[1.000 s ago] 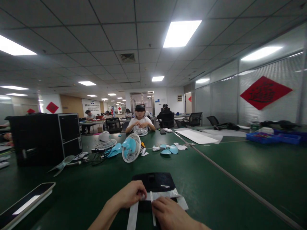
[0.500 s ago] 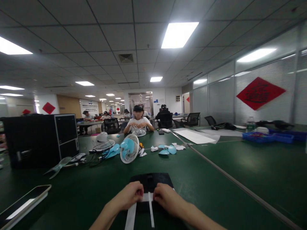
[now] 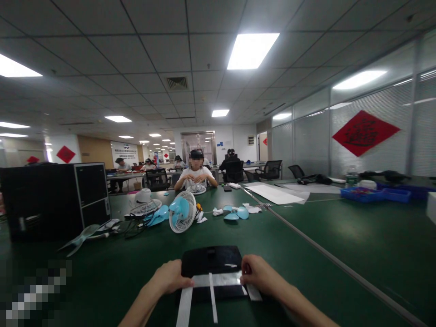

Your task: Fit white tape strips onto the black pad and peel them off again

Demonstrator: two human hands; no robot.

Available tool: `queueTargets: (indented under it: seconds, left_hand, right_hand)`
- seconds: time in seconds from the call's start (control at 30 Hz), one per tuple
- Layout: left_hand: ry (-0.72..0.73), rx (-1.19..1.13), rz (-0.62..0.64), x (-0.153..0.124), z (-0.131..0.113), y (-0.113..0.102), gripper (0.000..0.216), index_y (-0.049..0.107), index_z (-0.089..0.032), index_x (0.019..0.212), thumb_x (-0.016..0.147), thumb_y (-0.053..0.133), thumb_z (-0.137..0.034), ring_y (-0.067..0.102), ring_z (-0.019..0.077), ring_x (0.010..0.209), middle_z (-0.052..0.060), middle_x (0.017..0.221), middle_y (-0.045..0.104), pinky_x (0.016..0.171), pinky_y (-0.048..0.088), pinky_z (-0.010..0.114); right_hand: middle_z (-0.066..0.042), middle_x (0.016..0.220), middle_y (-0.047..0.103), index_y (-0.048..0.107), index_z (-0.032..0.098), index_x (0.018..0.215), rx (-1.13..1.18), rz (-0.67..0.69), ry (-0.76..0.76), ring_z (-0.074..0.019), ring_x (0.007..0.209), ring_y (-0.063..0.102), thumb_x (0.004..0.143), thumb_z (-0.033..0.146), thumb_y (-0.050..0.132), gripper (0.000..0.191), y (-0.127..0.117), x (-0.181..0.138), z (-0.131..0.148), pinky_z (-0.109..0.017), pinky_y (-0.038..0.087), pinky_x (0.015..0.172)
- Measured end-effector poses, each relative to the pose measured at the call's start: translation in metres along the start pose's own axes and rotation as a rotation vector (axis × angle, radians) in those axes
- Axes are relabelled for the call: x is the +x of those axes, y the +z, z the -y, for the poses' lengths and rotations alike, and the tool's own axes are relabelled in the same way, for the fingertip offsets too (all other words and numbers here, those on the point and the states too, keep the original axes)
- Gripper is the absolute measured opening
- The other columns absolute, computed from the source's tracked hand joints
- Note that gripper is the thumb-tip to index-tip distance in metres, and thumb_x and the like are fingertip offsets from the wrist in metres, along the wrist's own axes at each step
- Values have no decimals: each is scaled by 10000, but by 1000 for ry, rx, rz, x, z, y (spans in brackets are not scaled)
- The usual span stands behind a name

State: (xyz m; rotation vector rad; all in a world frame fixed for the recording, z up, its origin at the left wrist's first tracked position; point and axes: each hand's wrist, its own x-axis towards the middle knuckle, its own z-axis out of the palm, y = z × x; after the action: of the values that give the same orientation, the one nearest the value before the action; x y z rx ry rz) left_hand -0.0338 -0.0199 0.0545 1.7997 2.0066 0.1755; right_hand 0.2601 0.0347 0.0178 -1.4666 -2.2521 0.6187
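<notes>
A black, flat, panel-like object (image 3: 211,259) lies on the green table in front of me. Across it runs a wide, shiny whitish strip (image 3: 223,279), and a narrow white strip (image 3: 213,297) crosses that towards me. Another pale band (image 3: 185,306) hangs down at the left, with a short pale piece (image 3: 254,293) at the right. My left hand (image 3: 170,276) grips the panel's left edge, thumb pressed on the wide strip's end; its other fingers are partly hidden. At the strip's right end, my right hand (image 3: 255,271) is closed in a pinch.
Fan parts lie ahead: a white grille with blue blades (image 3: 183,211), loose blue blades (image 3: 235,212) and cables. A black computer case (image 3: 51,200) stands left. Blue trays (image 3: 364,194) sit at right. Across the table (image 3: 306,254), a person (image 3: 196,175) handles a fan part.
Both hands have moved apart, from the middle of the black panel to its left and right sides. More of the shiny strip shows between them. The view has shifted slightly.
</notes>
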Motion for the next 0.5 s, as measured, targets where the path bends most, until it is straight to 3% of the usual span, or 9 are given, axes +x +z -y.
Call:
queueTargets:
  seconds: [0.17,0.5]
  left_hand:
    - [-38,46,-18,2,2,-1,475,605,-193,942,623,661,-541,613,296,964,123,1091,654,697,455,334]
    - [25,68,5,9,13,1,370,585,-206,852,643,635,-508,622,262,892,72,985,677,631,414,301]
  right_hand:
    - [-30,894,659,678,179,865,-2,21,17,-167,782,585,634,243,685,240,-2,4,-3,-230,391,601]
    - [-16,828,652,686,156,860,40,89,-19,-141,729,555,623,168,661,239,-10,2,0,-212,374,579]
